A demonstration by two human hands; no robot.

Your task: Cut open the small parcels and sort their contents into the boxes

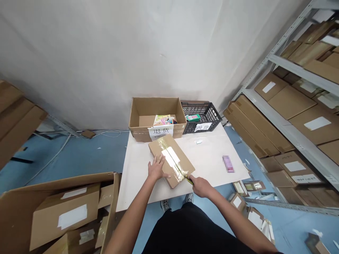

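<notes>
Nearest the camera, at bottom centre, note black clothing [196,231]. From there, work down in size. Find grey shelves [254,97] at right, a white table [212,148] ahead and a big carton [16,218] at lower left. At the table's far side, locate an open box [140,134] and, just beside it, a black crate [217,121]. In front of the open box, locate the taped parcel [186,155], lying askew on the table, label [171,156] upward. Observe the hands apart: left hand [156,169] spread flat on the parcel, right hand [201,185] closed around a slim tool [189,180], probably a cutter, with the tip at the parcel's right-hand edge, by the tape [162,141]. Judge the step as slitting the tape; cannot tell cut from uncut. For the next move, brace the parcel firmly, follow the seam with a shallow stroke, and hold the left fingers clear.
</notes>
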